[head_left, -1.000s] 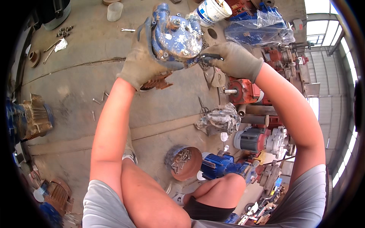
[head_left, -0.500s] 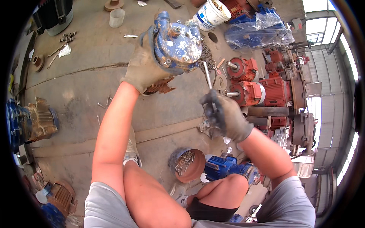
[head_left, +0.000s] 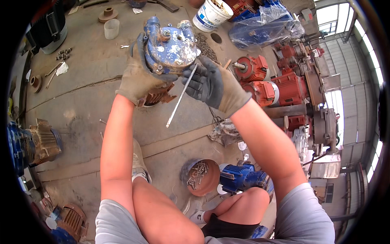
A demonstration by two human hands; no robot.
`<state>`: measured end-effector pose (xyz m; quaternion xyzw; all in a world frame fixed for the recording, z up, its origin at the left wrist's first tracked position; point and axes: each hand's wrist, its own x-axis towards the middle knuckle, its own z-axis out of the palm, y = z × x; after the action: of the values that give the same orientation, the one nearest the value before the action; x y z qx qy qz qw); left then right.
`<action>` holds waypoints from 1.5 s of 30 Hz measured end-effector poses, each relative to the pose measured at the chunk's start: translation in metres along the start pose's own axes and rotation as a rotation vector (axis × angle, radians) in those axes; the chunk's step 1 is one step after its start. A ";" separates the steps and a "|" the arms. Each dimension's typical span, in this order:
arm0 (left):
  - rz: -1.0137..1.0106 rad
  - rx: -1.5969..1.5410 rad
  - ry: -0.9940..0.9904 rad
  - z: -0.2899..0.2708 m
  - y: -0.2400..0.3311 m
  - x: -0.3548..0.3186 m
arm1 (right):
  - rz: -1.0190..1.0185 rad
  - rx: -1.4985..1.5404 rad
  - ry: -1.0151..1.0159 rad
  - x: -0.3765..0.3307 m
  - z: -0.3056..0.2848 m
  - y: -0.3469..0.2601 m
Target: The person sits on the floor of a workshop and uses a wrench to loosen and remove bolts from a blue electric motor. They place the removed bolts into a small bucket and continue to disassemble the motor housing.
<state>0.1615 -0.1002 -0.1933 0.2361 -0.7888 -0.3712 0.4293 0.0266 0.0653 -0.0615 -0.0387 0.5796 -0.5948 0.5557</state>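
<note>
Head: hands (head_left: 135,78) (head_left: 217,87) outstretched; right palm (head_left: 214,88) visible

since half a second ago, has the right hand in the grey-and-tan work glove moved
Yes, the right hand has moved up and left in the view, farther from the round rust-brown tub on the floor.

Daylight glares white through the windows (head_left: 335,109) at right, the floor (head_left: 81,106) softly lit, straight edges bowing toward the black rim!
</note>
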 end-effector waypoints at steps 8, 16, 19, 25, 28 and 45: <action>0.048 -0.092 -0.023 -0.002 -0.017 0.003 | -0.505 -0.865 0.065 -0.020 0.003 -0.032; 0.044 -0.072 -0.078 -0.005 -0.012 0.005 | -0.462 -1.655 -0.068 0.001 -0.027 -0.060; 0.032 -0.083 -0.086 -0.005 -0.006 0.005 | -0.461 -1.686 -0.080 0.011 -0.032 -0.068; 0.173 -0.010 0.062 0.007 -0.022 -0.005 | -0.668 -2.052 -0.361 0.036 -0.023 -0.101; 0.209 0.084 0.035 0.005 -0.020 -0.002 | -0.711 -2.134 -0.430 0.039 -0.017 -0.105; -0.013 -0.279 -0.004 0.017 -0.046 -0.019 | -0.633 -2.337 -0.520 0.029 0.004 -0.112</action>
<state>0.1596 -0.1089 -0.2451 0.1784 -0.7288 -0.4806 0.4538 -0.0507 0.0097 0.0038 -0.7666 0.6000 0.1960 0.1183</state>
